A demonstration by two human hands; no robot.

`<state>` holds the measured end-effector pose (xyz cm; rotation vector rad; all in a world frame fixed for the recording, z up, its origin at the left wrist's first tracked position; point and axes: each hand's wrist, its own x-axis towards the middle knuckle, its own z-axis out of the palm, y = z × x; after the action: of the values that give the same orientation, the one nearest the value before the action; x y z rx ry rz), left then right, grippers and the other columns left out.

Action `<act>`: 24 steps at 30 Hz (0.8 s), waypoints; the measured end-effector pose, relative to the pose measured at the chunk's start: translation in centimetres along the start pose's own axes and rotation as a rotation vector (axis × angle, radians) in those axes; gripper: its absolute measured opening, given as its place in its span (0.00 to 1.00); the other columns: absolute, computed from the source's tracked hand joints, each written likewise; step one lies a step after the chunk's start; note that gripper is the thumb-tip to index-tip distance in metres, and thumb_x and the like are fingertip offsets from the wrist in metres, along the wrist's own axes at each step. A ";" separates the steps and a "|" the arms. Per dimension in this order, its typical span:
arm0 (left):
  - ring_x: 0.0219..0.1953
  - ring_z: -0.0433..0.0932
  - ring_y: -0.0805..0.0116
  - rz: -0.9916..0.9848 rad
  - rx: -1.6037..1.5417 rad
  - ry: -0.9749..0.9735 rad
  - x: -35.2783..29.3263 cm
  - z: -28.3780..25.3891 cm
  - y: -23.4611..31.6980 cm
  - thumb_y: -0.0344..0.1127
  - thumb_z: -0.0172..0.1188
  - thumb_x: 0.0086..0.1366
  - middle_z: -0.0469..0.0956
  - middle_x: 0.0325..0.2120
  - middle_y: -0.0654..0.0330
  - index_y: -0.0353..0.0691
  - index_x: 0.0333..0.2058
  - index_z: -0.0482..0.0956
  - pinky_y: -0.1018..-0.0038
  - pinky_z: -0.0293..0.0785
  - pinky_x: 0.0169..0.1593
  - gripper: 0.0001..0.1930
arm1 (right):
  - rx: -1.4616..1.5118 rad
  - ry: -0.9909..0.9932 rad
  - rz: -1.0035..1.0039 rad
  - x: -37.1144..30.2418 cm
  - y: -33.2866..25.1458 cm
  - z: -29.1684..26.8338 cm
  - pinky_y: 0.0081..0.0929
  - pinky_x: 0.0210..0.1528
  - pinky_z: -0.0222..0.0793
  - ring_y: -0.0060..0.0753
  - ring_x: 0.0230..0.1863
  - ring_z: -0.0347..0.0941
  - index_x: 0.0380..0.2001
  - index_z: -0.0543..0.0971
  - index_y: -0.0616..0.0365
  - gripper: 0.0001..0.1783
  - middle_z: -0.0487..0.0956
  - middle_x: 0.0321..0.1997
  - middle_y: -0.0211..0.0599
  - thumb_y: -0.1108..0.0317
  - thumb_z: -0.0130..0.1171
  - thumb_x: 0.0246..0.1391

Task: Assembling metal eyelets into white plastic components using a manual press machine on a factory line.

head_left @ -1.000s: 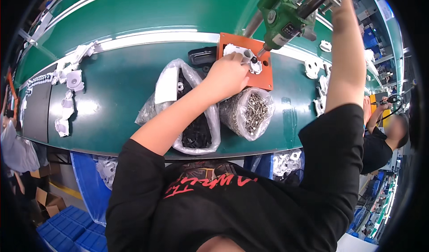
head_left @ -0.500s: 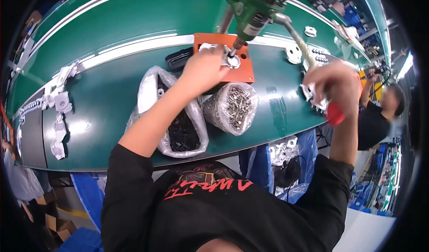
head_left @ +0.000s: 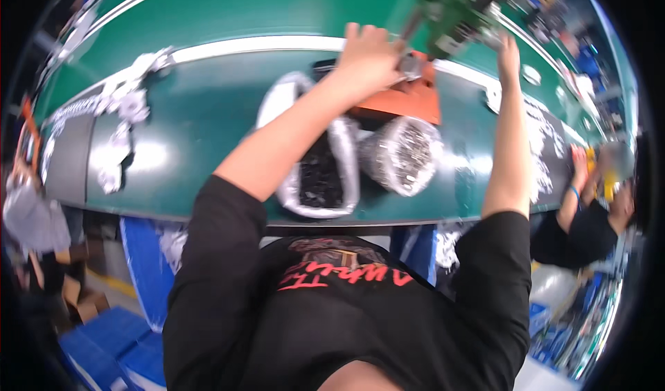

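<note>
My left hand [head_left: 370,57] is over the orange fixture plate [head_left: 409,105], its fingers closed at a small whitish-grey cast part [head_left: 411,67] on the plate's far side. A green hand press [head_left: 449,27], blurred, stands just beyond and to the right. My right hand [head_left: 509,57] is raised at the press's right side, on the lever [head_left: 493,38]; its fingers are smeared and the red knob is hidden. Below my left forearm lies a clear bag of black parts [head_left: 321,176]. Beside it, a bag of metal screws [head_left: 410,157] leans with its mouth open.
White cast parts [head_left: 133,105] lie in a row at the left of the green bench. More white parts [head_left: 539,141] lie at the right, past my right forearm. Blue bins [head_left: 142,252] stand below the bench edge. Another person [head_left: 585,218] works at the far right.
My right hand has gone up and away with the lever. My left hand stays at the orange plate, and the white part has shifted from under the press tip. The whole view has turned slightly.
</note>
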<state>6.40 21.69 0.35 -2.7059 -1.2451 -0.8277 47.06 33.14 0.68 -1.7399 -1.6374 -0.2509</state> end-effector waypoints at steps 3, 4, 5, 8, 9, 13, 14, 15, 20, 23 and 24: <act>0.42 0.68 0.54 -0.239 0.054 0.148 -1.3 0.3 -3.9 0.47 0.62 0.50 0.71 0.32 0.52 0.42 0.39 0.74 0.57 0.57 0.46 0.20 | -0.515 -0.485 0.395 -9.3 2.0 4.2 0.50 0.55 0.61 0.52 0.60 0.62 0.61 0.60 0.35 0.37 0.67 0.58 0.50 0.42 0.53 0.47; 0.44 0.68 0.53 -0.352 0.077 0.175 -1.3 0.0 -5.2 0.48 0.61 0.51 0.71 0.34 0.52 0.42 0.41 0.73 0.56 0.57 0.47 0.22 | -0.686 -0.441 0.496 -11.2 1.0 4.3 0.52 0.57 0.58 0.54 0.58 0.63 0.62 0.58 0.38 0.36 0.67 0.58 0.51 0.44 0.51 0.50; 0.45 0.67 0.52 -0.455 0.090 0.202 -1.4 -0.3 -6.6 0.49 0.60 0.52 0.71 0.37 0.51 0.43 0.44 0.73 0.54 0.57 0.48 0.23 | -0.689 -0.288 0.367 -13.2 1.8 4.4 0.51 0.57 0.58 0.54 0.57 0.64 0.62 0.59 0.43 0.37 0.67 0.58 0.50 0.43 0.50 0.50; 0.47 0.65 0.51 -0.541 0.102 0.331 -3.4 -0.5 -10.6 0.50 0.61 0.51 0.67 0.44 0.46 0.43 0.45 0.72 0.53 0.56 0.49 0.25 | -0.459 -0.178 0.233 -13.6 2.0 3.1 0.42 0.49 0.65 0.55 0.48 0.70 0.48 0.70 0.58 0.22 0.74 0.47 0.53 0.59 0.55 0.51; 0.52 0.62 0.48 -0.572 0.067 0.295 -4.0 -1.2 -11.2 0.50 0.61 0.51 0.62 0.51 0.43 0.44 0.51 0.67 0.49 0.55 0.52 0.30 | -0.453 -0.185 0.217 -13.7 3.9 3.1 0.43 0.48 0.66 0.56 0.47 0.70 0.47 0.70 0.57 0.21 0.74 0.46 0.54 0.61 0.54 0.51; 0.58 0.59 0.48 -0.691 0.092 0.249 -11.6 -5.3 -15.7 0.49 0.61 0.52 0.63 0.54 0.48 0.48 0.55 0.65 0.49 0.55 0.57 0.32 | -0.432 -0.206 0.290 -12.6 6.5 2.3 0.42 0.44 0.67 0.55 0.42 0.73 0.47 0.70 0.56 0.18 0.77 0.39 0.55 0.66 0.50 0.52; 0.59 0.59 0.50 -0.683 0.101 0.238 -13.7 -6.8 -17.3 0.48 0.61 0.52 0.63 0.55 0.49 0.48 0.55 0.65 0.50 0.55 0.58 0.32 | -0.271 -0.042 0.162 -13.1 11.9 1.5 0.41 0.42 0.71 0.51 0.38 0.75 0.47 0.70 0.60 0.17 0.77 0.38 0.51 0.66 0.50 0.54; 0.58 0.62 0.53 -0.900 0.190 0.105 -15.4 -10.6 -16.6 0.44 0.62 0.50 0.64 0.54 0.50 0.47 0.55 0.66 0.54 0.60 0.57 0.32 | -0.080 -0.062 0.299 -13.4 12.0 1.4 0.39 0.41 0.73 0.46 0.38 0.74 0.47 0.69 0.61 0.17 0.76 0.38 0.47 0.66 0.50 0.55; 0.43 0.74 0.47 -1.280 0.793 0.037 -33.0 -16.0 -27.8 0.44 0.53 0.55 0.73 0.39 0.44 0.44 0.45 0.74 0.58 0.72 0.44 0.19 | 1.390 -0.200 0.692 -16.0 2.2 -5.8 0.35 0.48 0.72 0.34 0.48 0.71 0.47 0.69 0.64 0.15 0.74 0.47 0.38 0.68 0.48 0.59; 0.42 0.73 0.42 -1.305 0.709 -0.028 -38.1 -16.2 -30.4 0.41 0.52 0.56 0.72 0.40 0.41 0.42 0.42 0.73 0.56 0.71 0.44 0.16 | 1.661 -0.179 0.687 -20.2 -1.4 -8.1 0.27 0.46 0.72 0.31 0.46 0.72 0.51 0.67 0.61 0.19 0.72 0.53 0.42 0.66 0.48 0.59; 0.42 0.73 0.42 -1.291 0.694 -0.012 -39.6 -15.9 -31.5 0.39 0.52 0.56 0.72 0.39 0.41 0.42 0.41 0.73 0.55 0.71 0.44 0.15 | 1.676 -0.237 0.716 -21.2 -3.1 -8.4 0.22 0.40 0.72 0.29 0.44 0.73 0.53 0.65 0.61 0.20 0.71 0.53 0.45 0.66 0.47 0.59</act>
<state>-44.43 11.45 -10.85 -1.1772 -2.6056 -0.2350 43.29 11.08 -4.64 -0.7977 -0.6397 1.3119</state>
